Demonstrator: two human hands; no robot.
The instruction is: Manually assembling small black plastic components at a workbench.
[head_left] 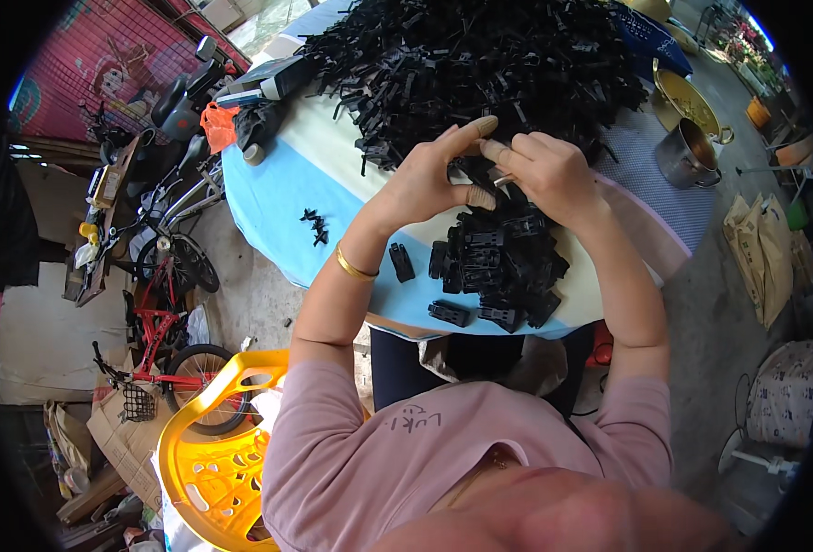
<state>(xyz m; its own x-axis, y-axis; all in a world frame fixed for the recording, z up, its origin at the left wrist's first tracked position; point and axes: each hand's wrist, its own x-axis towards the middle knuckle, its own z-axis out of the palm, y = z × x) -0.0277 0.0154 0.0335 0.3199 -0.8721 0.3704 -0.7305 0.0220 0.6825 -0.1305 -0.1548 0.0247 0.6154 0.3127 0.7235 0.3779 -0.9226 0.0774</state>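
Note:
Over the table's middle, my left hand (420,184) curves its thumb and index finger, both in beige finger covers, around a black plastic part (466,171). Opposite it, my right hand (554,175) is closed in a pinch against the same part. Something small and light-coloured shows at its fingertips, too small to name. Beyond both hands rises a large pile of black plastic pieces (480,69). Closer to me, below my hands, lies a smaller heap of blocky black parts (498,262). One single black block (401,262) lies left of that heap.
The table has a blue and cream cloth (278,198), with a few tiny black pieces (314,225) at left. A metal pot (687,155) and a gold-coloured basin (692,97) stand at right. A yellow plastic chair (209,460) and a red bicycle (154,336) are at left.

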